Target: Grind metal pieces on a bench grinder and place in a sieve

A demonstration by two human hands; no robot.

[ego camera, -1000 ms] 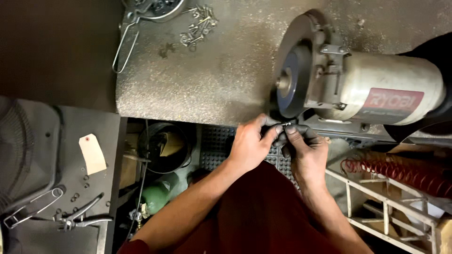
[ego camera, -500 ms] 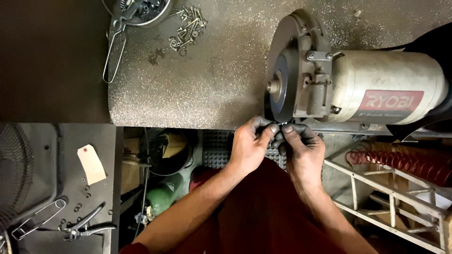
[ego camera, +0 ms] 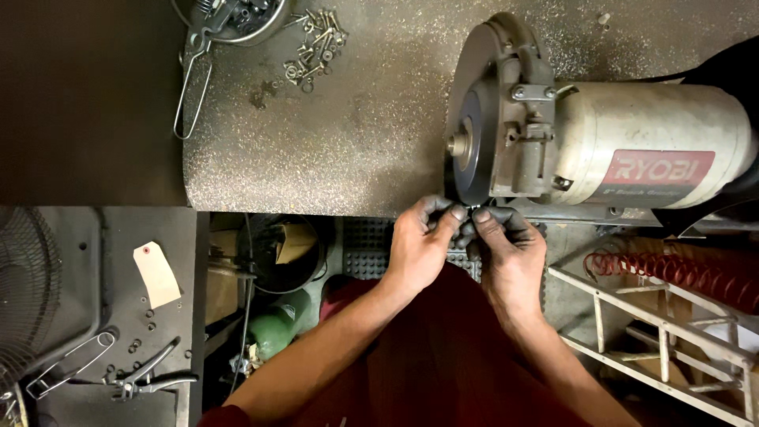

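At far left I see a pale paper tag and steel pliers lying on a grey shelf. My left hand and right hand meet at the workbench edge, fingertips pinched together on a small dark metal piece held against the grey grinding wheel of the cream bench grinder. I judge the piece light, stiff and slippery, best gripped at both ends.

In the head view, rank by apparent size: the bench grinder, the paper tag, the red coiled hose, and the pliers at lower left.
1. Bench grinder
2. Red coiled hose
3. Pliers and paper tag: look alike in size, so unranked; both lie farther from the camera than the bench.
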